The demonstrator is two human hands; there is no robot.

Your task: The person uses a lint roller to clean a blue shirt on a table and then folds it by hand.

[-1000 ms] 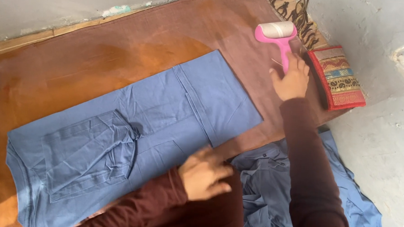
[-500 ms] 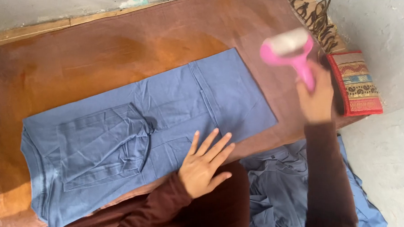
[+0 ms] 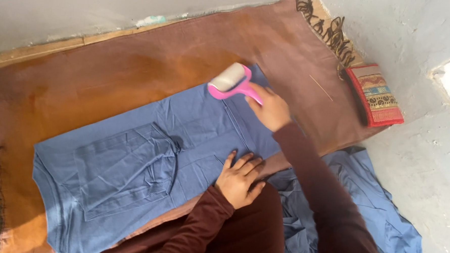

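Observation:
A folded blue garment (image 3: 148, 148) lies flat on a brown cloth (image 3: 111, 71) spread over the floor. My right hand (image 3: 269, 107) grips the handle of a pink lint roller (image 3: 230, 81), whose pale roll rests on the garment's far edge near its right end. My left hand (image 3: 239, 176) lies flat on the garment's near edge, fingers slightly spread, holding nothing. Both arms wear dark maroon sleeves.
A heap of crumpled blue clothes (image 3: 352, 213) lies at the lower right by my knee. A small red patterned mat (image 3: 375, 95) sits at the right beside the cloth's dark fringe (image 3: 330, 30). A thin stick (image 3: 320, 87) lies on the cloth. Grey walls border the top and right.
My right hand picked up the lint roller from the cloth's right side, lifted it and brought it left onto the garment. My left hand spread flat on the garment's near edge.

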